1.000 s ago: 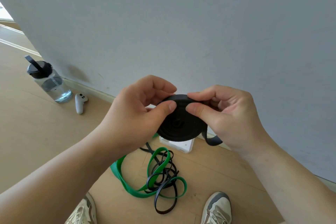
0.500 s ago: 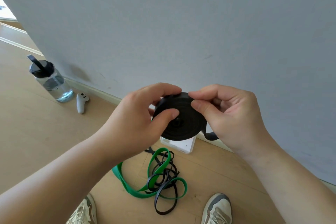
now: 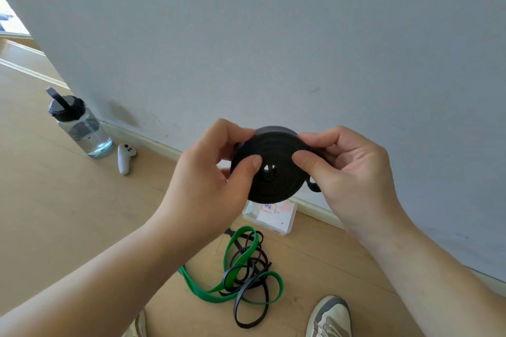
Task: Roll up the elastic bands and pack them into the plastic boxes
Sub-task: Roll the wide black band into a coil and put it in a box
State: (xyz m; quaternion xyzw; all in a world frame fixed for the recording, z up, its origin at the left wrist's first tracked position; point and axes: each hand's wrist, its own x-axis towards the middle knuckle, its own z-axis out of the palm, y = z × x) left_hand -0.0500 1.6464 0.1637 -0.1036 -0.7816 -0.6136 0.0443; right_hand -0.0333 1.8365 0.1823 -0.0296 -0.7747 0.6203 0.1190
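Note:
A black elastic band (image 3: 273, 183) is wound into a flat spiral coil and held up in front of the wall. My left hand (image 3: 208, 183) grips its left edge, thumb pressed on the coil's face. My right hand (image 3: 347, 172) pinches the right edge, with a short loose end of the band (image 3: 314, 186) sticking out below the thumb. On the floor below lie a green band (image 3: 241, 252) and a thin black band (image 3: 246, 309), tangled together. A white plastic box (image 3: 276, 217) sits by the baseboard, partly hidden behind the coil.
A clear water bottle (image 3: 82, 128) with a black lid stands at the left by the wall, a white controller (image 3: 124, 157) beside it. My two shoes (image 3: 328, 317) show at the bottom edge. The grey wall fills the upper view above a wooden floor.
The coil has turned so its spiral face now points more at the camera. The loose end at the right has grown shorter. Both hands kept their hold and rose slightly.

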